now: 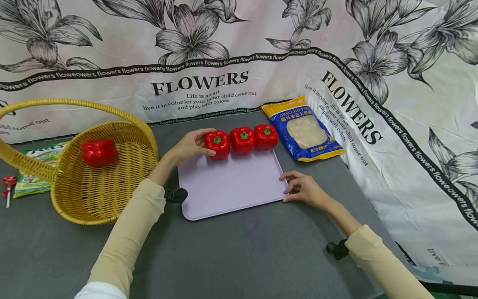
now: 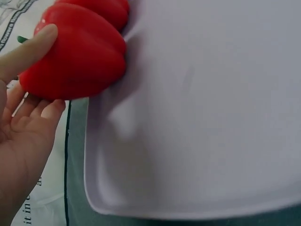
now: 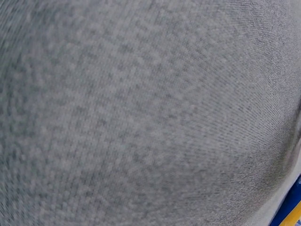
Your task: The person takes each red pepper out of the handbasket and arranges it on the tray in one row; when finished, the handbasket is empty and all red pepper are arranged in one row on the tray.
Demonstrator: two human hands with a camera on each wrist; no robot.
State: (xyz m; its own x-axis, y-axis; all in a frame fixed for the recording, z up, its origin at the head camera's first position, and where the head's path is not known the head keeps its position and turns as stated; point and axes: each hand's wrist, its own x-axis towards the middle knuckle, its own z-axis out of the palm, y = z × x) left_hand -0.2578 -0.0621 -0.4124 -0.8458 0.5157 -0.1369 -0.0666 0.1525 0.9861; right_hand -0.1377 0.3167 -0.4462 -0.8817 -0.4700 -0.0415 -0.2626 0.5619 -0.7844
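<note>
Three red bell peppers with green stems stand in a row along the far side of a pale lilac tray [image 1: 231, 182]. My left hand [image 1: 188, 146] holds the leftmost bell pepper [image 1: 217, 144]. In the left wrist view, the thumb lies on that pepper [image 2: 77, 56] and the other fingers are on its opposite side. The middle pepper [image 1: 242, 140] and right pepper [image 1: 266, 137] sit beside it. At the tray's right edge, my right hand [image 1: 304, 190] grips the rim with bent fingers. The right wrist view shows mostly grey surface, without the hand.
A yellow wicker basket [image 1: 138, 182] with a tall handle stands at left, holding another red pepper [image 1: 99, 153]. Behind it lie a green packet [image 1: 35, 182] and a red lollipop [image 1: 9, 181]. A blue-yellow orecchiette bag [image 1: 304, 128] lies right of the peppers, near the flowered cloth [image 1: 201, 95].
</note>
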